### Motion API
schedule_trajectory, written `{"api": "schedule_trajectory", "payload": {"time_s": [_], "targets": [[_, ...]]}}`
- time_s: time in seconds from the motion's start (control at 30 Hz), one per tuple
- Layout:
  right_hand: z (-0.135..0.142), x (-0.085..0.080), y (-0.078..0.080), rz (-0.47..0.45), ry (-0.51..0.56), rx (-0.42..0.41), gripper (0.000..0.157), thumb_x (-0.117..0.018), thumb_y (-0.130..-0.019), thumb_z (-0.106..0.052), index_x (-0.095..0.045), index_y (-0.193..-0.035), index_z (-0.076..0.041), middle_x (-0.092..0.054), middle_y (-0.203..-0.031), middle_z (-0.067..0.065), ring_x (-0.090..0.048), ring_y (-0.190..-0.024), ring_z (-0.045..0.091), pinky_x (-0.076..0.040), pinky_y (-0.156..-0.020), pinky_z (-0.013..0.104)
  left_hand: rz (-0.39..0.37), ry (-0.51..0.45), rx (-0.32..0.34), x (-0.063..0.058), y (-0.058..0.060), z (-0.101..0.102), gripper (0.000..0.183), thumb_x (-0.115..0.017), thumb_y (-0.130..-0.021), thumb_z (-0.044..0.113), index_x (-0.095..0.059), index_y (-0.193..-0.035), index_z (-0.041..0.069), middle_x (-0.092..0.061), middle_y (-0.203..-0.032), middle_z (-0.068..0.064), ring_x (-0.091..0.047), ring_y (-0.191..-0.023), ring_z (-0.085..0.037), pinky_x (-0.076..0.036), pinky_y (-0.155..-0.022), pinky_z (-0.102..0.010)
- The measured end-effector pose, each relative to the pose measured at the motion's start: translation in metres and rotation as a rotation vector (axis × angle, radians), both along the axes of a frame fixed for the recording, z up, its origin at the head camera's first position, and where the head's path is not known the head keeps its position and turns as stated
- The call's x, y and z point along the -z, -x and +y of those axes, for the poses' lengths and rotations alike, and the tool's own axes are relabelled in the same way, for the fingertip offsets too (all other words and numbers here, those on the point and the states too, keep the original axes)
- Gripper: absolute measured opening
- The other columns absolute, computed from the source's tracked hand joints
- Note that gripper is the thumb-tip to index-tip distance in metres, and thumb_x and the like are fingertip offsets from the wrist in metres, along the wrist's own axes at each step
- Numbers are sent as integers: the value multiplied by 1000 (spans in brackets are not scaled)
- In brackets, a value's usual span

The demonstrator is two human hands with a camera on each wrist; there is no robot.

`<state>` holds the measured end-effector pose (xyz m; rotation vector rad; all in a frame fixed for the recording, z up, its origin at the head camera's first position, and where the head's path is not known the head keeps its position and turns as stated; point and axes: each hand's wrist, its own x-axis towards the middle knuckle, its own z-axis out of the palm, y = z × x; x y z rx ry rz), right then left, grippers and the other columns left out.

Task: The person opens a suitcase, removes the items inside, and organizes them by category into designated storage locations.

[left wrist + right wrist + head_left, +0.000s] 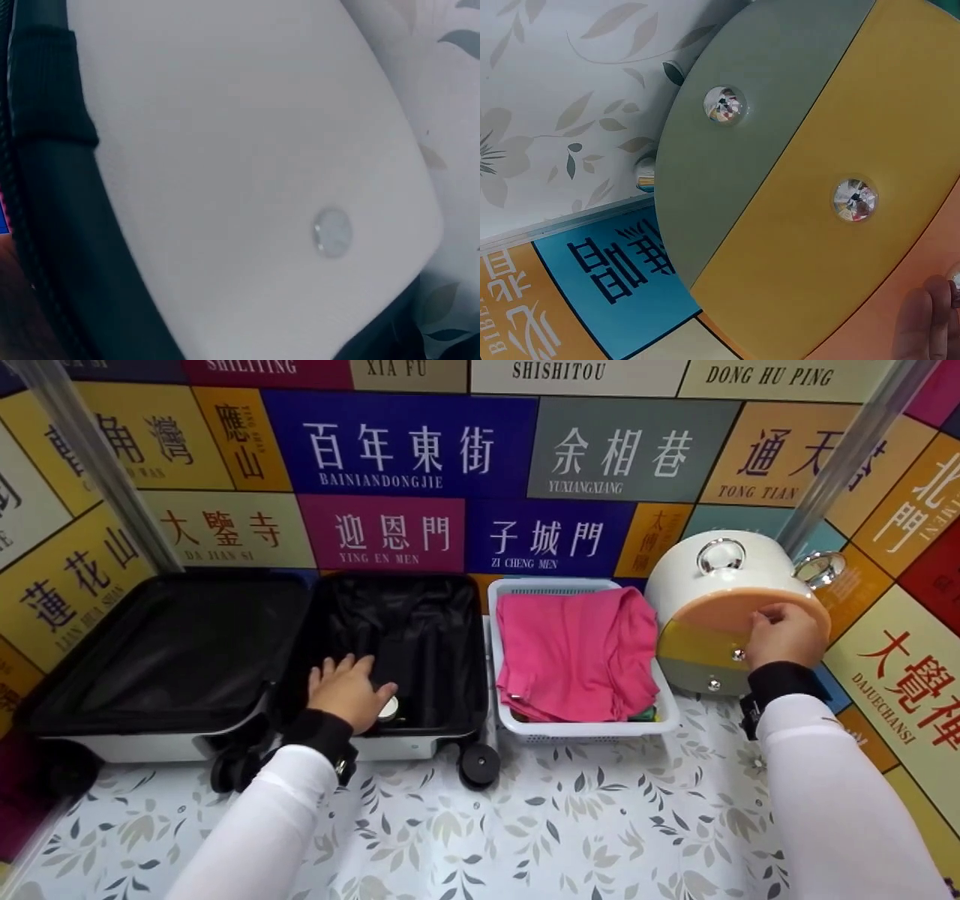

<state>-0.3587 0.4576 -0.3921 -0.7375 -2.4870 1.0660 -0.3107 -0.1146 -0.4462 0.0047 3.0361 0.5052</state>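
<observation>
My right hand (787, 639) pinches the small silver knob (955, 279) on the orange top drawer (739, 604) of a rounded white storage box (675, 562). Its fingertips (930, 319) show at the lower right of the right wrist view. Below are a yellow drawer (802, 232) and a grey-green one (780, 67), each with a round knob. My left hand (346, 690) is spread, palm down, over the front of an open black-lined suitcase (412, 630). A small white round object (388, 709) shows beside its thumb, only partly visible; I cannot tell whether they touch.
Between the suitcase and the storage box stands a white plastic basket (592, 729) with folded pink cloth (577, 652). The suitcase's other half (180, 645) lies at the left. Black wheels (478, 766) stick out in front. A lettered wall (405, 442) rises behind the leaf-patterned surface (555, 825).
</observation>
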Motion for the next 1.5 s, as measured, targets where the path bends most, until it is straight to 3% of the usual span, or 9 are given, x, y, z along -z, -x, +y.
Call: {"api": "schedule_trajectory", "payload": {"time_s": [0.1,0.23,0.5,0.67,0.9,1.07,1.27,1.5], "targets": [[0,0,-3,19,-29,14,39,-52,-109,-28,-66,-135,-2,-66,-131,16,-58,-121,32,-49,-112,45,-15,-2,5,0,1,3,74,-53,-106,51,-37,-163,6,-28,-169,-30,-16,-157,-58,-7,-129,-69],[0,2,-11,41,-66,49,36,-55,-105,-27,-69,-126,-1,-69,-118,13,-61,-115,32,-51,-99,39,-25,-5,7,-1,2,6,75,-51,-107,53,-35,-164,6,-28,-169,-30,-15,-157,-58,-7,-129,-69],[-1,4,-32,55,-17,71,31,-63,-101,-32,-73,-119,-9,-61,-93,-10,-58,-99,15,-48,-84,24,-68,10,5,2,4,6,77,-48,-107,56,-32,-165,7,-26,-169,-31,-13,-157,-59,-7,-128,-70],[-1,9,-44,88,-27,83,35,-64,-99,-32,-74,-121,-7,-57,-86,-14,-52,-83,6,-43,-75,18,-86,5,10,3,4,3,75,-47,-108,53,-32,-165,6,-28,-168,-32,-17,-156,-60,-9,-128,-71],[-1,13,-53,156,-22,112,14,-66,-96,-29,-71,-95,-16,-53,-75,-20,-49,-75,1,-41,-74,17,-142,-9,23,5,3,1,74,-47,-109,51,-30,-166,7,-30,-169,-29,-19,-155,-59,-10,-128,-71],[-2,15,-55,185,-29,115,18,-66,-96,-28,-71,-98,-11,-50,-71,-22,-48,-72,-1,-40,-72,16,-183,-10,35,7,4,2,75,-52,-107,52,-30,-167,11,-31,-169,-27,-22,-155,-58,-12,-127,-71],[-2,18,-56,210,35,130,10,-67,-95,-29,-63,-92,-20,-52,-76,-19,-49,-75,-2,-40,-74,16,-260,9,109,11,11,7,81,-61,-101,50,-32,-166,13,-34,-169,-23,-30,-157,-47,-18,-126,-70],[-2,21,-57,233,67,138,12,-67,-95,-31,-59,-91,-24,-53,-81,-16,-49,-77,-1,-41,-75,17,-313,50,247,14,17,10,76,-64,-98,42,-42,-160,2,-40,-163,-29,-36,-155,-44,-35,-125,-55]]}}
